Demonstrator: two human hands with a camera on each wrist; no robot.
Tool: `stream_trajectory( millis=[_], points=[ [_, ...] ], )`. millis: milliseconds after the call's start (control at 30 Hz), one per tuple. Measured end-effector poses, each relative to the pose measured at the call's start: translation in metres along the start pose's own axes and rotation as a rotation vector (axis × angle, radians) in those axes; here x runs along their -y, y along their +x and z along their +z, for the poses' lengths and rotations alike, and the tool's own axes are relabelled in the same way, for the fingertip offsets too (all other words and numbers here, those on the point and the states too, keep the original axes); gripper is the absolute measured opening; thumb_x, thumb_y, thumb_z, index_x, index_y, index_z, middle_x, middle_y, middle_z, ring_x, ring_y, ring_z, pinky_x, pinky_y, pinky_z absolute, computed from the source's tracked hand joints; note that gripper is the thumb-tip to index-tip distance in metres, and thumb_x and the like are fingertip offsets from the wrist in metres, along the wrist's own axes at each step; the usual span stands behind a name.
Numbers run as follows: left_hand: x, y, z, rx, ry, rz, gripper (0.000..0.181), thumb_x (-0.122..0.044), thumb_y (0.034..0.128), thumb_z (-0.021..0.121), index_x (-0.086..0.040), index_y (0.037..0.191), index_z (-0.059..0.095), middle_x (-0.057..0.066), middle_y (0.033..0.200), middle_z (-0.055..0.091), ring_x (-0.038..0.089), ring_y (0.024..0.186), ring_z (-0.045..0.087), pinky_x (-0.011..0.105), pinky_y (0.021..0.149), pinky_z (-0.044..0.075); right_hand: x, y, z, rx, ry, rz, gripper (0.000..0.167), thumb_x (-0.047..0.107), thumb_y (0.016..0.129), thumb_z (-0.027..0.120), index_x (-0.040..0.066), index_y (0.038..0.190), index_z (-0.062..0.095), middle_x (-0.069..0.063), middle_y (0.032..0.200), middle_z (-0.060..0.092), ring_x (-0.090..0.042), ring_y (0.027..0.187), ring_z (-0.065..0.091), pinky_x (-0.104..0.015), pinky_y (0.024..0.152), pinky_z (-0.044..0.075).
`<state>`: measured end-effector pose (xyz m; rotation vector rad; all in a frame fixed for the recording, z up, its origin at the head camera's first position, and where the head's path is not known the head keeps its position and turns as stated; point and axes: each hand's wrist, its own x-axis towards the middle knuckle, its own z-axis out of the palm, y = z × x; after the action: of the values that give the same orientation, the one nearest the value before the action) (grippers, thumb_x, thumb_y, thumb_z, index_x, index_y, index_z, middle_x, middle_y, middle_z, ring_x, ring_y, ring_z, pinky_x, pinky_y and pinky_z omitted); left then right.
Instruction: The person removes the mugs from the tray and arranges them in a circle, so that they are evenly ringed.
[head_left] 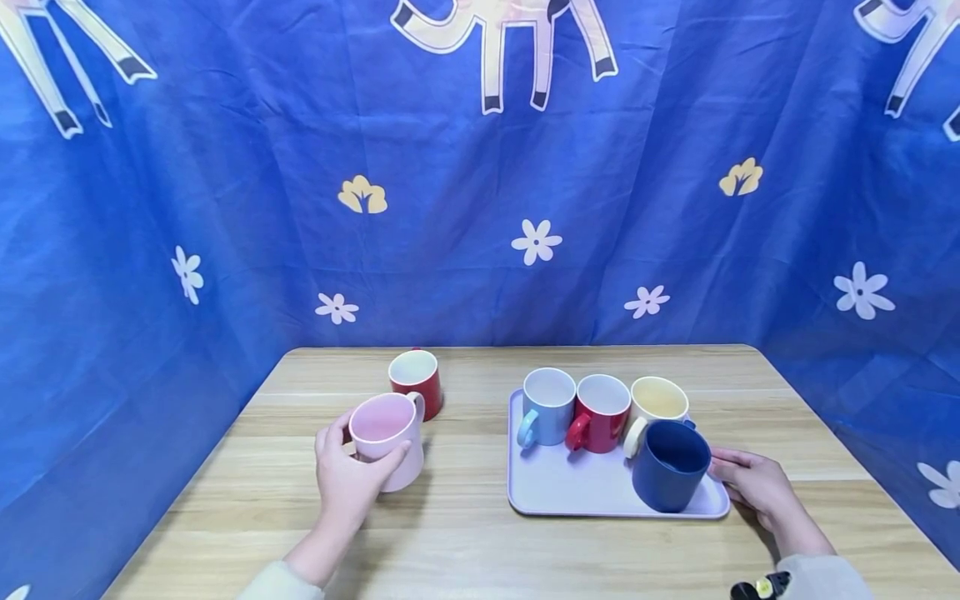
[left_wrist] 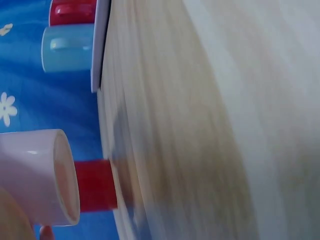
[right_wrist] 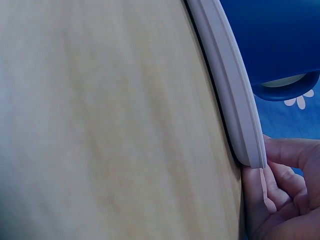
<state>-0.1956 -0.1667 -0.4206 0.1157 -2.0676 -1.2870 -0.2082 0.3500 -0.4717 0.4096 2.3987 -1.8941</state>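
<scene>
My left hand (head_left: 348, 475) grips a pale pink mug (head_left: 405, 462), thumb on the near side. The mug is held off the table, its base visible in the left wrist view. Just behind it stands a red mug (head_left: 430, 392) with a white inside. At the right, my right hand (head_left: 761, 490) pinches the right edge of a lilac tray (head_left: 577, 492), thumb over the rim and fingers beneath. Upright on the tray are a light blue mug (head_left: 553, 417), a second red mug (head_left: 606, 429), a cream mug (head_left: 648, 408) and, nearest that hand, a dark blue mug (head_left: 663, 483).
The wooden table (head_left: 480, 550) carries all of these, with bare wood between the pink mug and the tray. A blue patterned curtain (head_left: 450, 275) hangs behind the table and along both sides. A dark item (head_left: 761, 586) is by the right sleeve.
</scene>
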Motion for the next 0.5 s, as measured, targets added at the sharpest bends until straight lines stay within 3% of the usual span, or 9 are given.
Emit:
stream_trajectory(
  millis=[200,500],
  points=[
    [0.008,0.009,-0.009,-0.034,0.039,-0.026,0.077,-0.011,0.0585,0.089,0.005,0.124,0.052,0.016,0.11,0.045,0.014,0.096,0.042,0.006,0.072,0.038,0.001,-0.001,0.001,-0.003,0.002,-0.001,0.052,0.012,0.087,0.069,-0.016,0.126,0.05,-0.004,0.096,0.07,-0.002,0.08,0.063,-0.024,0.07,0.054],
    [0.023,0.024,-0.014,-0.075,0.061,-0.089,0.076,-0.014,0.0627,0.087,0.005,0.126,0.05,0.019,0.113,0.044,0.024,0.103,0.042,0.034,0.082,0.037,0.001,-0.001,0.001,-0.002,0.001,0.002,0.052,0.012,0.087,0.069,-0.016,0.127,0.049,-0.004,0.096,0.07,-0.001,0.08,0.062,-0.024,0.07,0.054]
  ],
)
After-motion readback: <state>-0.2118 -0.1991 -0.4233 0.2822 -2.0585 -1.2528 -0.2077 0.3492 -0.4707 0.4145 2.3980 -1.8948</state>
